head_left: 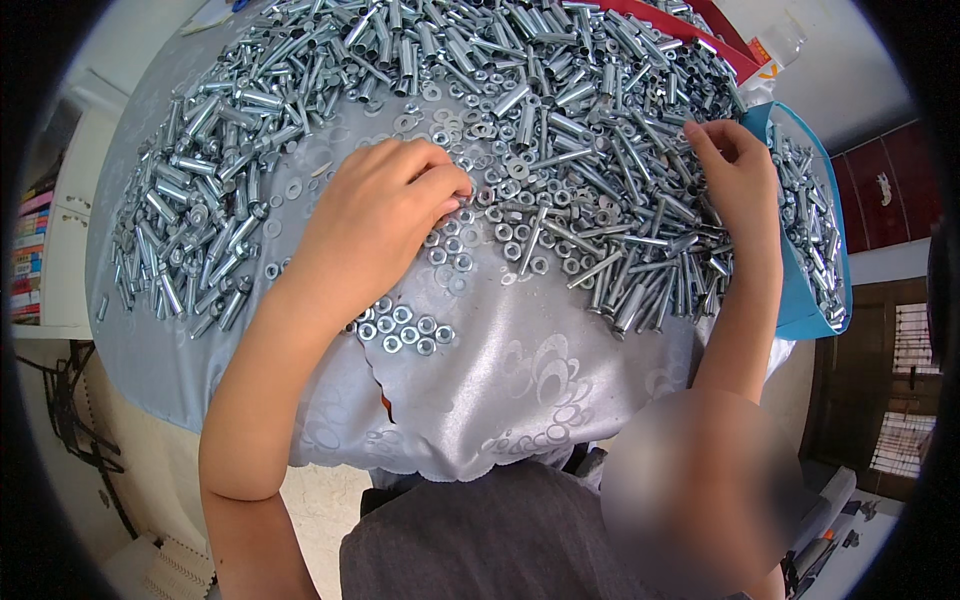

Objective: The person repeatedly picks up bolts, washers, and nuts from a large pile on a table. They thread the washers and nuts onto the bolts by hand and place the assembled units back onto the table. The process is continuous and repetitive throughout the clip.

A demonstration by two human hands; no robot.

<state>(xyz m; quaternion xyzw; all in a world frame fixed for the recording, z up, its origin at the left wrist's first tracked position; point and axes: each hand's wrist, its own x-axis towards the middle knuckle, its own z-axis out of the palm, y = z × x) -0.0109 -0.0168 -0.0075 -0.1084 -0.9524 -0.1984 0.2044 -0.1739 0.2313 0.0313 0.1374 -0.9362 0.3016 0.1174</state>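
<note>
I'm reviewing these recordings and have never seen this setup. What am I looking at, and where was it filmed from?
No machine here: a person works bare-handed. The single picture comes from a head-worn fisheye camera looking down, so straight edges bend toward its rim. On the grey tablecloth lie loose nuts, washers, bolts and metal sleeves; a blue container stands at right. The left hand reaches among nuts, the right hand beside bolts. Whether either grips anything is unclear.

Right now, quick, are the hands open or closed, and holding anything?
Left hand: fingers curled by the nuts; can't tell if it holds one.
Right hand: fingers bent at the metal fasteners; grip can't be told.
</note>
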